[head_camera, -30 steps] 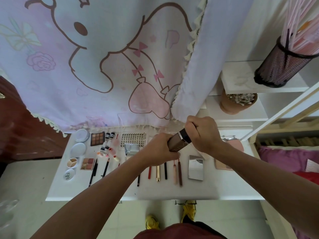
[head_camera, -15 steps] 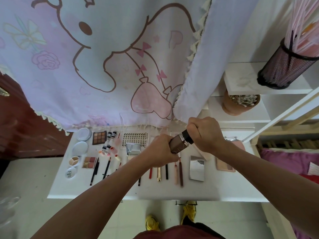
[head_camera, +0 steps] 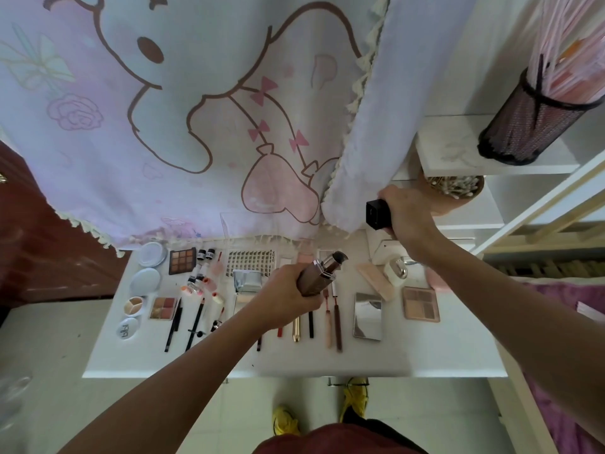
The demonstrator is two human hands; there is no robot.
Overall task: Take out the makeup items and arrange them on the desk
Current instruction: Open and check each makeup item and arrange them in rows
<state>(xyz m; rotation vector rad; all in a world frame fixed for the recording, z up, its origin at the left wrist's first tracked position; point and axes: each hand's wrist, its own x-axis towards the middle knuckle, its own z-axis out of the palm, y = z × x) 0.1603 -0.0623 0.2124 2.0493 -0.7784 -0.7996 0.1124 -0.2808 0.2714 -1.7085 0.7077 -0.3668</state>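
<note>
Cap off, bottle hovering over mid-desk!
The left hand (head_camera: 288, 293) has its fingers wrapped tight round the brown bottle (head_camera: 319, 276), tilted above the pencils (head_camera: 337, 319) with its nozzle aimed at 1 o'clock. Out at 1 o'clock the right hand (head_camera: 409, 214) clamps the black cap (head_camera: 378, 213). The smart play, I'd say: line the cap up with the nozzle and seat it square before pressing. Then lay the bottle on the bare desk (head_camera: 442, 352) at 4 o'clock, past the mirror (head_camera: 367, 316), without clipping that neat pencil row.
</note>
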